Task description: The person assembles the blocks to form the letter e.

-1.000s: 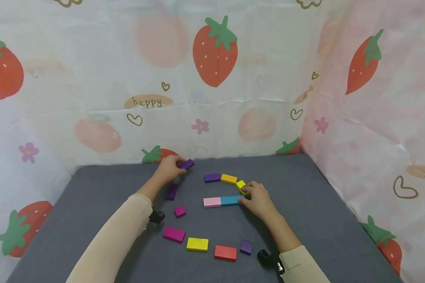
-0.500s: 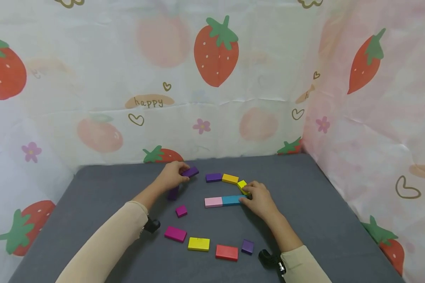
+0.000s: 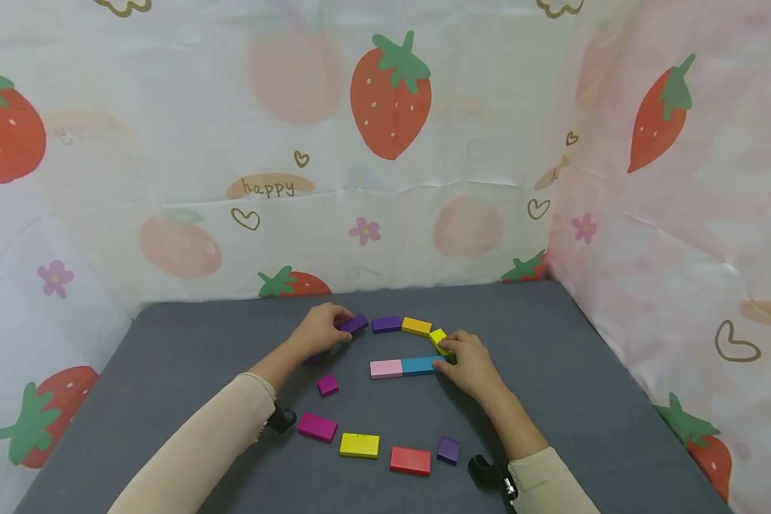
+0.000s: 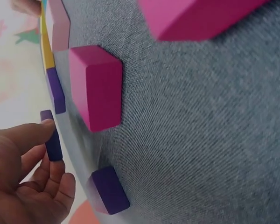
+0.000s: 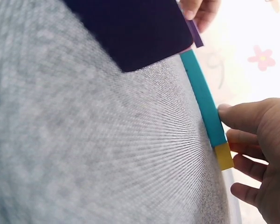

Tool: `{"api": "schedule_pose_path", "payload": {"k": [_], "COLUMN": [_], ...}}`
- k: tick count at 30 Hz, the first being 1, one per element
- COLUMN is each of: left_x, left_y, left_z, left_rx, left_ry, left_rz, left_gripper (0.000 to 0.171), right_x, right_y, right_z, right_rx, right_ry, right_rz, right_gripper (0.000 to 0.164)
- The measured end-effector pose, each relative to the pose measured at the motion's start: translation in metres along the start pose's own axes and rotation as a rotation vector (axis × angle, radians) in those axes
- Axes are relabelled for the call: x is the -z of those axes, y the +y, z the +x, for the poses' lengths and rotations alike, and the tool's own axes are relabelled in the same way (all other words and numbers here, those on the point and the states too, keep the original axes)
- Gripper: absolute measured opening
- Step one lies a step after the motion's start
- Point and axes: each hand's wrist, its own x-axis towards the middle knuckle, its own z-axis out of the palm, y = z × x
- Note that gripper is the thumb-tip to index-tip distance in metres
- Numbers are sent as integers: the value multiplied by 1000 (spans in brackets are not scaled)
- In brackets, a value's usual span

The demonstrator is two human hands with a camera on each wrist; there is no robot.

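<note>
The grey counter [image 3: 520, 414] is walled by strawberry-printed sheets [image 3: 398, 203]. A purple block [image 3: 356, 323] is pinched by the left hand [image 3: 320, 330] at ten o'clock from the blue block [image 3: 417, 366] — since brought nearer the orange block [image 3: 416, 326]. The blue block and a yellow block [image 3: 437, 338] are touched by the right hand [image 3: 472, 365] — whether gripped cannot be told.

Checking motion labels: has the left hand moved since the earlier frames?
Yes: in the head view, the left hand has moved right and down the picture, closer to the orange block.
</note>
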Motion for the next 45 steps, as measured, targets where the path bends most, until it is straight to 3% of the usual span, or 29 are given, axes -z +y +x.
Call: {"api": "schedule_pose_path", "payload": {"k": [8, 23, 45], "left_x": [-4, -15, -17], "left_y": [2, 5, 11], "left_z": [0, 3, 0], "left_rx": [-11, 32, 40], "left_ry": [-6, -3, -38], "left_rz": [5, 30, 55], "left_gripper": [39, 39, 45], "right_x": [0, -1, 0], "right_y": [0, 1, 2], "right_z": [0, 1, 1], "right_rx": [-1, 10, -2], "right_ry": [0, -3, -13], "right_rz": [3, 1, 1], "right_gripper": [43, 44, 44]}}
